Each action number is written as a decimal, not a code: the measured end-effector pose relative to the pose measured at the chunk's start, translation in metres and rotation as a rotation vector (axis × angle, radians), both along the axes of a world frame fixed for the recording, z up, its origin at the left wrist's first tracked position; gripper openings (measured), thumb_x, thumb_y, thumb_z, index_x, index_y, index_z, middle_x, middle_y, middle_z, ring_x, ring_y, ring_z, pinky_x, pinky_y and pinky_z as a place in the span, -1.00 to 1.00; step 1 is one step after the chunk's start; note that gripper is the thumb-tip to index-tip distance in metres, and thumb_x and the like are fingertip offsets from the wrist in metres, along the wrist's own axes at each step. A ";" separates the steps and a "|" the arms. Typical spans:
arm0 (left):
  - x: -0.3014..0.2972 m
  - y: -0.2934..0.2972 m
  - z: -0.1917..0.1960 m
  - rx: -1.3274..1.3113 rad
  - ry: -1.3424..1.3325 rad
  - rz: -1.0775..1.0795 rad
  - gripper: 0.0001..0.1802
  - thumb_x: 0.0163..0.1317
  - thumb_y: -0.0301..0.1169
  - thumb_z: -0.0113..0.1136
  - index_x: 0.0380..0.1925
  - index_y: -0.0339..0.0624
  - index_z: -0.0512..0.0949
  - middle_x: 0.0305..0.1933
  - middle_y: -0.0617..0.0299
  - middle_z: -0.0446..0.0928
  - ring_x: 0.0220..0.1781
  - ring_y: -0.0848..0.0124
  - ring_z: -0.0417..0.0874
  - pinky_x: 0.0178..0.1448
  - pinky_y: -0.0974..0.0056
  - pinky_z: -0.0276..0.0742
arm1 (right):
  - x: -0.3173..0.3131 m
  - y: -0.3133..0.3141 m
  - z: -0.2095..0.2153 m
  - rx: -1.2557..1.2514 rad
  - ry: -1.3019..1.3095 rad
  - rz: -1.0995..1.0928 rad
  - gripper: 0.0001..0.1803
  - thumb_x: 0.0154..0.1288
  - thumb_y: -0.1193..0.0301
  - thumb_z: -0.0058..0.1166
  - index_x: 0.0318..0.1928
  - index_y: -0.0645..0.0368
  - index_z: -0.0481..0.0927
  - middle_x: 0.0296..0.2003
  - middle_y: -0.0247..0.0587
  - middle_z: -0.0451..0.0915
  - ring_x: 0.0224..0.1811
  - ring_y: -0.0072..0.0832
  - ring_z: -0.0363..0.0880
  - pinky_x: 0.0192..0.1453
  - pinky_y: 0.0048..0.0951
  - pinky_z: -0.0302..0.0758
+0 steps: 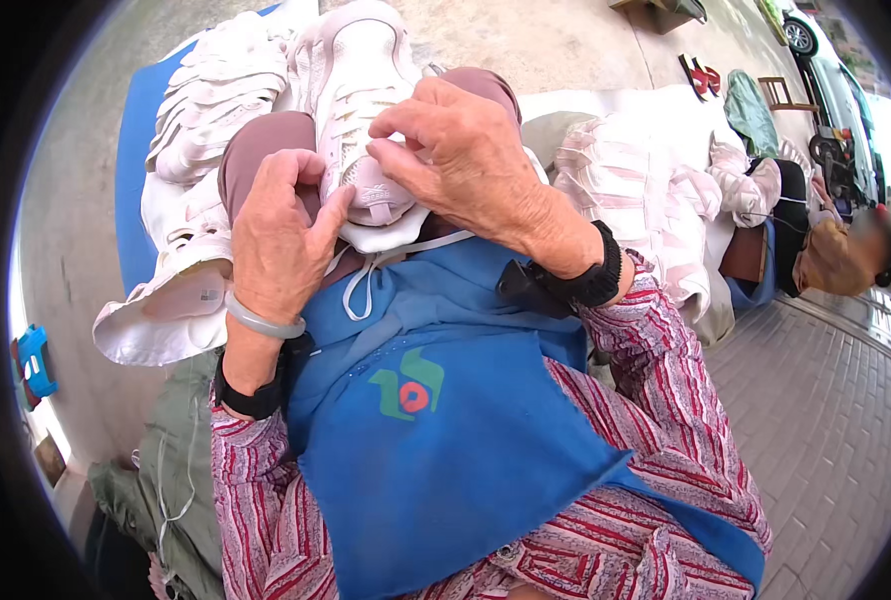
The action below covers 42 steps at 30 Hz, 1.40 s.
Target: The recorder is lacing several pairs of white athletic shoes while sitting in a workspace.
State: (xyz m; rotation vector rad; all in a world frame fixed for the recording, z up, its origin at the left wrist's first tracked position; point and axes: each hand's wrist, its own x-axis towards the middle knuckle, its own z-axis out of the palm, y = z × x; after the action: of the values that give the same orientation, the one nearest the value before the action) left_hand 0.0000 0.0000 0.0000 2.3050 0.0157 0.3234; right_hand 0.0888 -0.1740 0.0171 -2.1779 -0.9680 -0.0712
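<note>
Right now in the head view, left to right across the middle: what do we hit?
Blue box → white shoe lying sole-side out → left hand → pale pink sneaker on the lap → right hand → pile of pink-and-white shoes → another person, seated.

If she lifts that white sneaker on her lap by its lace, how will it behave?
The white sneaker looks padded and fairly light, so it would probably dangle and swing. Its lace hangs in a limp loop, so it is likely floppy and may slide through the eyelets. Both the left hand and right hand steady it.

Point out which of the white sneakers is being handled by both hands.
The white sneaker on the lap, its laces pinched by the left hand and right hand; the other sneakers lie untouched behind.
</note>
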 end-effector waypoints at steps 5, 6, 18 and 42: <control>-0.005 0.004 0.003 0.018 0.062 -0.004 -0.71 0.00 -0.48 0.27 -0.28 -0.23 0.41 -0.33 0.09 0.45 -0.34 0.12 0.53 -0.26 0.17 0.46 | -0.012 0.024 -0.008 -0.134 -0.184 -0.087 -0.88 0.10 0.37 0.19 -0.35 0.10 0.59 -0.46 -0.22 0.47 -0.48 -0.26 0.54 -0.43 -0.30 0.48; -0.005 0.000 0.003 0.003 0.059 0.006 -0.71 0.00 -0.48 0.27 -0.28 -0.23 0.41 -0.33 0.09 0.45 -0.34 0.12 0.53 -0.26 0.17 0.46 | -0.013 0.022 -0.006 -0.147 -0.189 -0.075 -0.88 0.10 0.37 0.19 -0.35 0.10 0.59 -0.46 -0.22 0.47 -0.48 -0.26 0.54 -0.43 -0.30 0.48; 0.002 -0.002 -0.004 -0.179 -0.041 0.017 -0.83 -0.04 -0.57 0.15 -0.40 -0.29 0.41 -0.45 0.10 0.41 -0.53 0.26 0.43 -0.37 0.24 0.39 | -0.014 0.028 -0.013 -0.286 -0.213 -0.143 -0.92 0.09 0.42 0.13 -0.41 0.15 0.57 -0.44 -0.16 0.52 -0.47 -0.18 0.56 -0.43 -0.25 0.49; 0.027 0.001 -0.002 -0.202 -0.060 -0.200 -0.77 -0.01 -0.61 0.17 -0.29 -0.19 0.55 -0.43 0.23 0.39 -0.41 0.42 0.43 -0.29 0.37 0.40 | -0.007 -0.017 0.023 0.098 0.115 0.307 -0.88 0.07 0.43 0.22 -0.33 0.10 0.61 -0.47 -0.22 0.48 -0.41 -0.25 0.53 -0.31 -0.32 0.45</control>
State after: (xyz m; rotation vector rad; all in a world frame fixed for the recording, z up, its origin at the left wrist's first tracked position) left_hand 0.0268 0.0006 -0.0018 2.0754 -0.2017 0.2751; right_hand 0.0818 -0.1910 0.0405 -1.9004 -1.1937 0.1475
